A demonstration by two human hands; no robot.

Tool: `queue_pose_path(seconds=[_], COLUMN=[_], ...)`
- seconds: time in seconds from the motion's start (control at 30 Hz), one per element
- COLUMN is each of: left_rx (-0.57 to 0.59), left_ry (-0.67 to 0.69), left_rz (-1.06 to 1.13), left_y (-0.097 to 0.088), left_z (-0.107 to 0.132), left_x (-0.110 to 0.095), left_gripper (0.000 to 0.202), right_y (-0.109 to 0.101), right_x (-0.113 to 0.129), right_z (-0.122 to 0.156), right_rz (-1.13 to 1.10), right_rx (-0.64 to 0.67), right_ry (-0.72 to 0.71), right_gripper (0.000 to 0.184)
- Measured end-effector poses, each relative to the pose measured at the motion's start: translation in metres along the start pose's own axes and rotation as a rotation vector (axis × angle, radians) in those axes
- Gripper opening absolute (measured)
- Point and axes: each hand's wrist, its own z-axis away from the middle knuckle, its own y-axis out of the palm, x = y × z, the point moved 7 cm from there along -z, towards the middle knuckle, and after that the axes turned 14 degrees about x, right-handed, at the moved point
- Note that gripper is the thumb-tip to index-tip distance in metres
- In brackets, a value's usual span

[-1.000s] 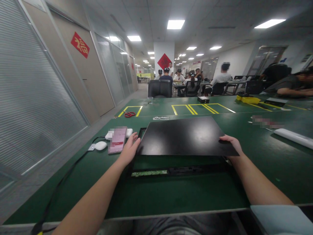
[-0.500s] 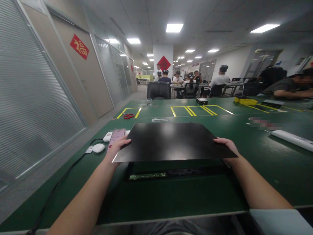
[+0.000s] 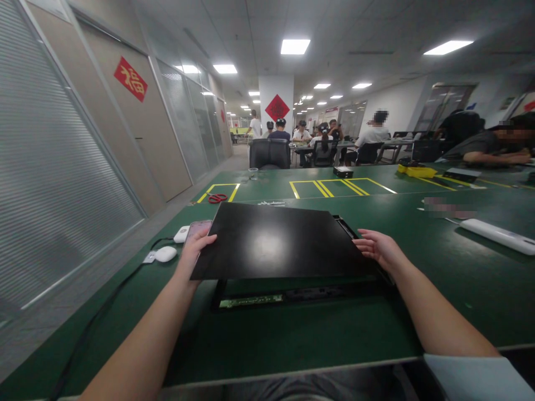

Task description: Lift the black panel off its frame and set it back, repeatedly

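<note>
A thin, glossy black panel (image 3: 267, 242) is tilted over the table, its left side higher than its right. My left hand (image 3: 193, 250) grips the panel's left edge, thumb on top and fingers hidden underneath. Beside the right edge, my right hand (image 3: 380, 250) has its fingers spread; whether the fingertips touch the panel I cannot tell. Under the panel lies a black frame (image 3: 326, 292), mostly covered. A green circuit board strip (image 3: 251, 301) shows along the frame's near side.
Left of the panel are a phone (image 3: 199, 227), a white round device (image 3: 166, 254) and a black strap (image 3: 104, 301). Red scissors (image 3: 217, 198) and small white pieces (image 3: 271, 204) lie beyond. A long white object (image 3: 497, 236) rests on the right. People sit farther back.
The panel has tipped down to the right, uncovering the frame's right corner. My right hand has let go of the panel's edge and its fingers have spread. My left hand keeps its grip.
</note>
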Motion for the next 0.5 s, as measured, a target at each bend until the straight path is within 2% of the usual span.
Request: queue_pose_path(seconds=[0.2, 0.33, 0.5], left_rx=[-0.133, -0.108, -0.041], left_ry=[-0.015, -0.066, -0.079], left_rz=[0.004, -0.035, -0.066], left_y=[-0.002, 0.003, -0.003], left_z=[0.003, 0.007, 0.001], left_x=[0.01, 0.014, 0.025], left_gripper=[0.03, 0.033, 0.04], right_y=[-0.008, -0.011, -0.019], right_x=[0.002, 0.005, 0.006], right_z=[0.0, 0.0, -0.005], right_rz=[0.063, 0.1, 0.208], right_rx=[-0.08, -0.126, -0.15], right_ry=[-0.065, -0.101, -0.156], right_gripper=[0.027, 0.032, 0.032])
